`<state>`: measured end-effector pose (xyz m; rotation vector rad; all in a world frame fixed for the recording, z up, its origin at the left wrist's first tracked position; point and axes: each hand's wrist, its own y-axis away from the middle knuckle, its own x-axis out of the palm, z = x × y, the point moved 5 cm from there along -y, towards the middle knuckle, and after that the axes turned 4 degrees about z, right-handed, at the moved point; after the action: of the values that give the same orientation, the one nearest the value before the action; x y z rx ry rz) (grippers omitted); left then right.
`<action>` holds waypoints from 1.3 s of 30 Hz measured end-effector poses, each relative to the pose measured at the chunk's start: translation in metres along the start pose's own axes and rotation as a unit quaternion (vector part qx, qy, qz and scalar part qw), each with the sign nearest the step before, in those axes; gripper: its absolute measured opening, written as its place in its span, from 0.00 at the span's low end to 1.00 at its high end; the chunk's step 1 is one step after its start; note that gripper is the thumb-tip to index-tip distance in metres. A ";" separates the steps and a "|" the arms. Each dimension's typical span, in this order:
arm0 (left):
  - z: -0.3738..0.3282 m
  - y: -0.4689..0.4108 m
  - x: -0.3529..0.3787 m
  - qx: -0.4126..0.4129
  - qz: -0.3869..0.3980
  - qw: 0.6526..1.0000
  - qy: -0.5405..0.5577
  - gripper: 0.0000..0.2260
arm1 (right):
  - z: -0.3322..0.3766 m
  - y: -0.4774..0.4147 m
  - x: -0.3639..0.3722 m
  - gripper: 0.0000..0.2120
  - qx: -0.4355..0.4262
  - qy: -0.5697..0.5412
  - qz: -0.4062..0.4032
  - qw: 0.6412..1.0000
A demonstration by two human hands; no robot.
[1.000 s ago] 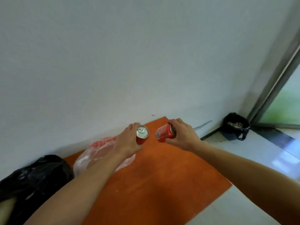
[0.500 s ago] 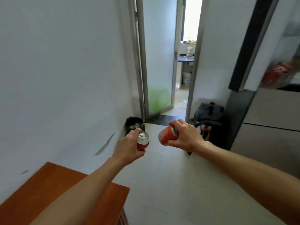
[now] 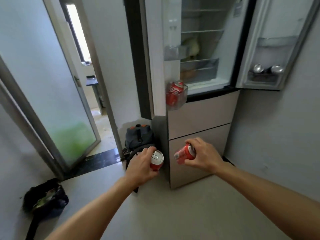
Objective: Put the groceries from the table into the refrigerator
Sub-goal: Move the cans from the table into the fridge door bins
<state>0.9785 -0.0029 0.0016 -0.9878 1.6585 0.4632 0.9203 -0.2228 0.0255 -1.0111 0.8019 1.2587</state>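
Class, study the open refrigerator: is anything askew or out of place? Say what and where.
The red cans in the left door's lower bin lean tilted, not upright like the cans in the right door's bin. Nothing looks spilled or damaged.

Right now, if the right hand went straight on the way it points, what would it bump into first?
Probably the refrigerator's lower drawer front: the right hand, gripping a red can, points at that beige panel, can leading. Depth is unclear, so how near I cannot tell.
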 end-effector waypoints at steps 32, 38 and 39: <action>-0.157 -0.348 -0.243 0.012 -0.402 0.911 -0.086 0.34 | -0.093 -0.332 -0.337 0.31 -0.207 -0.252 -0.315 0.891; -0.139 -0.353 -0.227 -0.026 -0.395 0.904 -0.163 0.35 | -0.079 -0.371 -0.297 0.31 -0.227 -0.261 -0.276 0.897; -0.139 -0.355 -0.226 -0.035 -0.393 0.903 -0.172 0.35 | -0.079 -0.375 -0.292 0.31 -0.229 -0.264 -0.274 0.896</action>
<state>1.1900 -0.2253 0.3214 -1.4305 0.8258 0.1295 1.2483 -0.4103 0.3249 -1.0869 -0.2155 1.1523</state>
